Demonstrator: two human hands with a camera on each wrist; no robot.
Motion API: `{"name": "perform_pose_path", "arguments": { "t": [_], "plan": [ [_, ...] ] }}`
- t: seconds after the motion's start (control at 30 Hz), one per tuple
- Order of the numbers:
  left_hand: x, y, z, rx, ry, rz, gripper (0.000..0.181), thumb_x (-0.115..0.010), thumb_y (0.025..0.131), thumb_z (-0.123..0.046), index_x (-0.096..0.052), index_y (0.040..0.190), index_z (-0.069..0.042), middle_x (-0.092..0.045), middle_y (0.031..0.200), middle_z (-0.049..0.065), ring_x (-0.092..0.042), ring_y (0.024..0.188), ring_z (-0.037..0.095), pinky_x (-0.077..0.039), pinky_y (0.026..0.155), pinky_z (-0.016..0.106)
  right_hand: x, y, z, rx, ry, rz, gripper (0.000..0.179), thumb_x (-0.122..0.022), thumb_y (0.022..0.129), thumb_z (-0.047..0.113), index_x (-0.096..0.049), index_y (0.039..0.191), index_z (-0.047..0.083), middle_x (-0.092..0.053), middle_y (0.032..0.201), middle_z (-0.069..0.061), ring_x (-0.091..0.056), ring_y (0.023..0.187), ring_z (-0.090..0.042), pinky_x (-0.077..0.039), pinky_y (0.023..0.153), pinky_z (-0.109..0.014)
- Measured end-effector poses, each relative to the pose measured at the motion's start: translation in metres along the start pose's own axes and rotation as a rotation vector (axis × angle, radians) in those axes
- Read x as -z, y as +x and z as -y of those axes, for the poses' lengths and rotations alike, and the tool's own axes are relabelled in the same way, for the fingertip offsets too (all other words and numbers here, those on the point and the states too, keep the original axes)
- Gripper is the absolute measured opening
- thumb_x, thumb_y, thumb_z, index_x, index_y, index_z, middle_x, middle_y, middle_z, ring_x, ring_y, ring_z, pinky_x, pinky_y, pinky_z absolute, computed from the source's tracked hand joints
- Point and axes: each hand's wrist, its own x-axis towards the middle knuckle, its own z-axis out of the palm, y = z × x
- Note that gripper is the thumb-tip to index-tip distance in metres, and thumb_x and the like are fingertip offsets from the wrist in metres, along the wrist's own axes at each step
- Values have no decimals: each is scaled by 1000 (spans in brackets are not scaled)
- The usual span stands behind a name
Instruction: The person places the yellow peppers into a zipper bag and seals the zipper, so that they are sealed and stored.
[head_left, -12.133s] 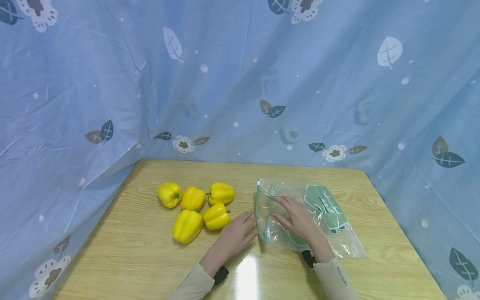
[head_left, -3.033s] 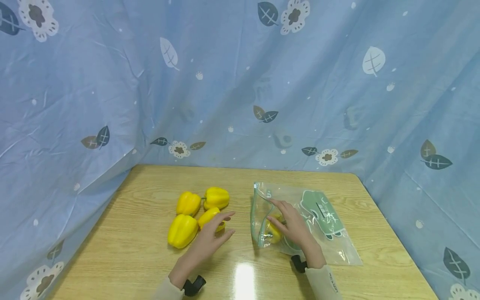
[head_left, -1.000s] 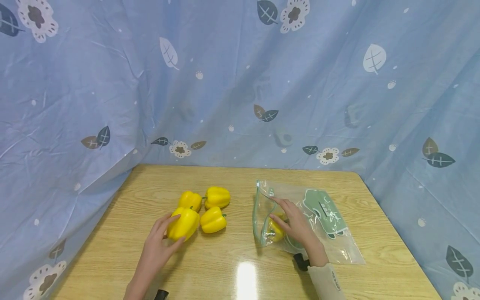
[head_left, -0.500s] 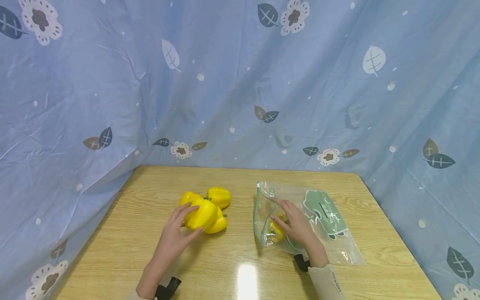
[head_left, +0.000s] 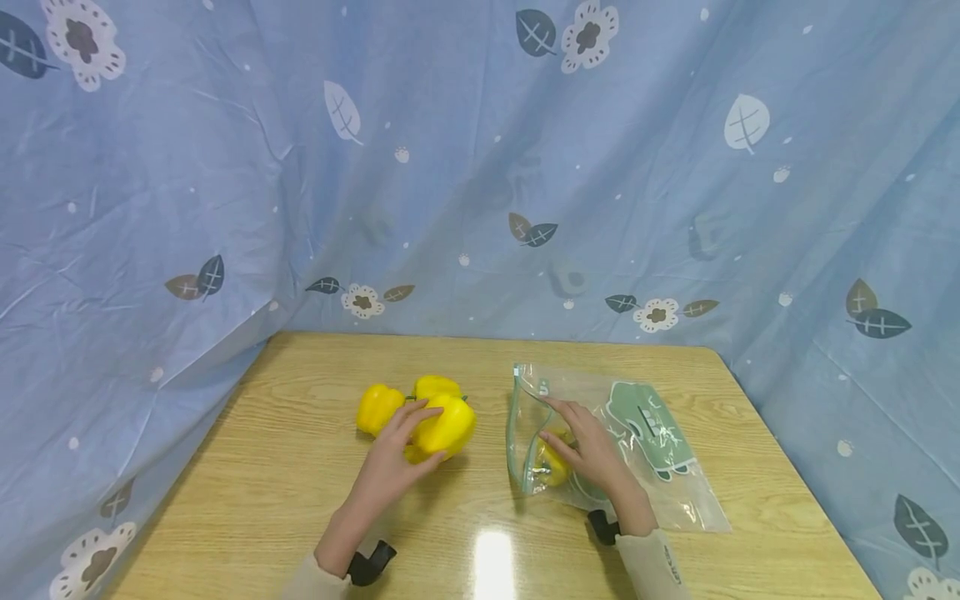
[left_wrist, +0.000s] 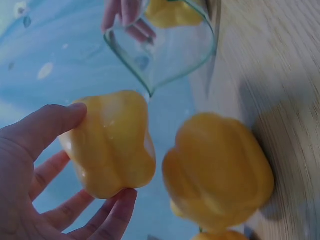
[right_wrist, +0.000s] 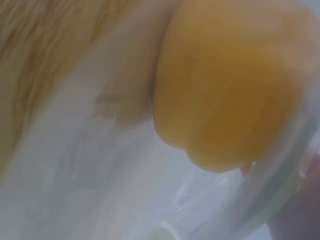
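Observation:
My left hand (head_left: 388,460) grips a yellow bell pepper (head_left: 452,425) between thumb and fingers, raised above other peppers on the table. In the left wrist view the held pepper (left_wrist: 110,145) is to the left of a second pepper (left_wrist: 217,170), with the bag's open mouth ahead. At the mouth of a clear zip bag (head_left: 577,377) with a green cartoon print, my right hand (head_left: 600,450) holds the upper edge, keeping a gap. Inside, near the opening, lies one pepper (head_left: 552,464), seen large through the plastic in the right wrist view.
Two peppers, one at the left (head_left: 378,408) and one at the back (head_left: 437,386), rest on the wooden table (head_left: 247,500). A third shows partly beneath the held one. A blue patterned cloth (head_left: 450,167) hangs behind and at both sides.
The left hand has gone from above the pepper group to its front left pepper, gripped it, lifted it and carried it rightward. Earlier, a first pepper went into the bag. The right hand stays at the bag.

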Motion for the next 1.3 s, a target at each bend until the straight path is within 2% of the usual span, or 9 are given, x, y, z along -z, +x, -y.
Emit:
{"name": "perform_pose_path", "arguments": {
  "t": [0.23, 0.47, 0.67, 0.87, 1.1, 1.3],
  "plan": [
    [-20, 9, -6, -27, -8, 58, 53, -77, 76, -24, -56, 124, -22, -45, 137, 0, -53, 116, 21, -53, 85, 31, 1, 1, 1, -20, -10, 14, 55, -63, 88, 34, -43, 138, 25, -57, 121, -5, -55, 110, -24, -48, 90, -45],
    [-37, 16, -14, -76, 0, 106, 53, -77, 76, -25, -56, 123, -17, -46, 138, 5, -49, 121, 29, -46, 96, 43, 3, 2, 3, -25, -2, 18, 55, -63, 87, 34, -43, 137, 25, -57, 121, -4, -55, 110, -23, -48, 91, -45],
    [-53, 24, -13, -60, -9, 168, 52, -75, 78, -24, -54, 125, -14, -44, 139, 9, -45, 125, 30, -44, 99, 44, 3, 2, 3, -19, -9, 14, 55, -64, 87, 34, -44, 137, 24, -57, 120, -4, -55, 110, -24, -48, 91, -45],
    [-68, 29, -9, -61, -39, 191, 52, -75, 78, -24, -54, 125, -14, -45, 138, 12, -43, 127, 29, -41, 102, 44, 2, 2, 3, -29, -2, 24, 55, -63, 88, 36, -43, 138, 26, -57, 122, -4, -55, 111, -24, -48, 91, -46],
    [-78, 32, -9, -59, -56, 239, 53, -73, 80, -25, -51, 128, -15, -41, 142, 9, -43, 127, 27, -41, 102, 43, 2, 2, 5, -39, -1, 40, 54, -62, 88, 36, -43, 138, 25, -56, 123, -5, -54, 111, -25, -48, 91, -47],
    [-86, 38, -10, -76, -46, 245, 52, -72, 81, -22, -51, 129, -17, -40, 143, 10, -43, 127, 28, -41, 103, 43, 3, 2, 6, -27, -1, 32, 55, -63, 87, 37, -43, 137, 25, -56, 124, -4, -55, 111, -25, -49, 90, -46]
  ]
}}
